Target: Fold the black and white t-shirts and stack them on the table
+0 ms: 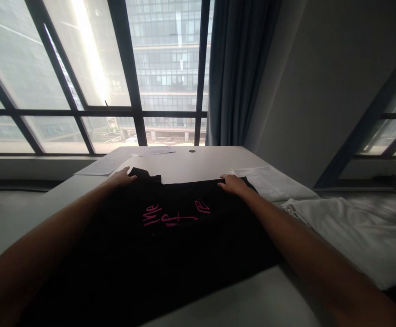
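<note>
A black T-shirt [184, 254] with pink lettering is spread over the white table, its near part running down toward me. My left hand [122, 176] grips its far left corner, thumb and fingers closed at the cloth's edge. At the far right corner, my right hand [233, 184] has its fingers closed on the same far edge. Between the two hands that edge is fairly straight, with a small raised fold near the left one. Both forearms reach across the cloth and hide parts of its sides.
On the white table [211, 161], papers [105, 164] lie at the far left. A folded white cloth [269, 181] is right of my right hand, with a crumpled white cloth [351, 231] nearer me. Windows and a blue curtain [238, 68] stand behind the table.
</note>
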`<state>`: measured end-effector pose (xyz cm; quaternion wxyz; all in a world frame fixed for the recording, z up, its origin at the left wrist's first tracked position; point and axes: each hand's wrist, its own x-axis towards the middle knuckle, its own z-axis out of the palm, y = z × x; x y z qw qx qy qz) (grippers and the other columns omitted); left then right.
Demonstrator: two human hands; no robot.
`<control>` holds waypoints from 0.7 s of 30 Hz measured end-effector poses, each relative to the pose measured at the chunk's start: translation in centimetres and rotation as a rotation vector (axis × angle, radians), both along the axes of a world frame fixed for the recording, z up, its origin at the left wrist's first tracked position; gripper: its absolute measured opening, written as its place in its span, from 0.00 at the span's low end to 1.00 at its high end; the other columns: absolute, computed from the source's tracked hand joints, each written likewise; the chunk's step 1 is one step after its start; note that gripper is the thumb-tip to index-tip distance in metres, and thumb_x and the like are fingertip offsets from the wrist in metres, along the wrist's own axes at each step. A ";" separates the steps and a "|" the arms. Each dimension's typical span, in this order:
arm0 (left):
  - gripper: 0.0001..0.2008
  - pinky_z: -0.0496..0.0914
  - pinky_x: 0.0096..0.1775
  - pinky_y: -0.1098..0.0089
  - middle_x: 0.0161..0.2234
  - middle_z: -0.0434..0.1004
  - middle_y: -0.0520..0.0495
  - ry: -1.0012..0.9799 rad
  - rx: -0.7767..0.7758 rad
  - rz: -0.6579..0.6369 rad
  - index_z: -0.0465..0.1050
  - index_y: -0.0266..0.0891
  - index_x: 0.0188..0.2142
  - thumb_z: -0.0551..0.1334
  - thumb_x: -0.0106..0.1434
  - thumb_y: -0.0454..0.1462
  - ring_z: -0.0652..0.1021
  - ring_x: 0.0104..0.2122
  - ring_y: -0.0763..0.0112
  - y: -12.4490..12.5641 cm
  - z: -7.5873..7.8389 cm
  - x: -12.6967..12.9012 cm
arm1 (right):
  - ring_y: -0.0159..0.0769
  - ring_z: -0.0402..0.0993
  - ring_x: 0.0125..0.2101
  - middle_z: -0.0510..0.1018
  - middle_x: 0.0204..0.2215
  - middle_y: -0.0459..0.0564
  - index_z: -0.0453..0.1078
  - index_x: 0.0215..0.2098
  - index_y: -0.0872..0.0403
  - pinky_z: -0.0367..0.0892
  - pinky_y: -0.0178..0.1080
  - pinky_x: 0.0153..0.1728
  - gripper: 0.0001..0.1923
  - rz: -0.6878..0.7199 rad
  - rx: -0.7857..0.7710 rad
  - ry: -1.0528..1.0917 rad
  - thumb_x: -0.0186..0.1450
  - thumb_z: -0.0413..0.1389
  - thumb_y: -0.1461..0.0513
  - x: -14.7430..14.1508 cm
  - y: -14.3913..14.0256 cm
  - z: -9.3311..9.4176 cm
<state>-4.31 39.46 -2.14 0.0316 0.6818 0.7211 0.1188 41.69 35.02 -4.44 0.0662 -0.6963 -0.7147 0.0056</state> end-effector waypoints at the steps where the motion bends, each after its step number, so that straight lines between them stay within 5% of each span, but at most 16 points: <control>1: 0.40 0.68 0.55 0.58 0.59 0.71 0.31 0.027 -0.056 -0.070 0.57 0.31 0.67 0.60 0.61 0.50 0.73 0.57 0.47 -0.9 -1.0 0.2 | 0.48 0.68 0.58 0.71 0.59 0.60 0.65 0.63 0.57 0.61 0.42 0.58 0.29 0.084 -0.038 0.015 0.68 0.54 0.51 0.3 -0.7 -0.2; 3: 0.42 0.63 0.59 0.57 0.64 0.63 0.34 0.087 -0.176 -0.189 0.54 0.36 0.69 0.59 0.61 0.54 0.67 0.62 0.47 -3.1 -3.0 0.4 | 0.49 0.62 0.62 0.65 0.64 0.59 0.63 0.65 0.56 0.57 0.43 0.61 0.34 0.207 -0.130 0.043 0.67 0.54 0.46 0.9 -2.0 -0.8; 6: 0.41 0.56 0.61 0.42 0.70 0.46 0.38 0.139 -0.255 -0.198 0.51 0.42 0.70 0.50 0.64 0.59 0.53 0.68 0.42 -5.7 -5.3 0.5 | 0.56 0.45 0.68 0.49 0.71 0.56 0.53 0.70 0.50 0.48 0.56 0.65 0.41 0.188 -0.274 0.052 0.66 0.50 0.40 1.5 -3.5 -2.0; 10: 0.37 0.47 0.58 0.27 0.72 0.33 0.46 0.162 -0.253 -0.162 0.42 0.47 0.71 0.42 0.68 0.58 0.42 0.69 0.42 -5.5 -6.2 0.2 | 0.57 0.34 0.70 0.41 0.72 0.51 0.48 0.71 0.44 0.40 0.66 0.64 0.41 0.122 -0.287 0.051 0.66 0.45 0.37 1.6 -3.6 -3.2; 16: 0.36 0.46 0.61 0.33 0.72 0.37 0.44 0.179 -0.204 -0.165 0.46 0.46 0.71 0.41 0.68 0.57 0.44 0.70 0.46 -2.2 -5.4 1.0 | 0.52 0.39 0.70 0.47 0.71 0.52 0.51 0.71 0.47 0.40 0.61 0.65 0.35 0.044 -0.139 0.034 0.71 0.39 0.42 0.4 -2.9 -3.6; 21: 0.39 0.60 0.60 0.48 0.68 0.57 0.38 0.158 -0.170 -0.166 0.62 0.40 0.65 0.46 0.65 0.60 0.61 0.65 0.44 -4.7 -3.5 0.3 | 0.50 0.63 0.60 0.69 0.61 0.58 0.69 0.60 0.53 0.50 0.54 0.63 0.30 0.123 0.035 -0.103 0.73 0.40 0.45 0.4 -5.4 -1.4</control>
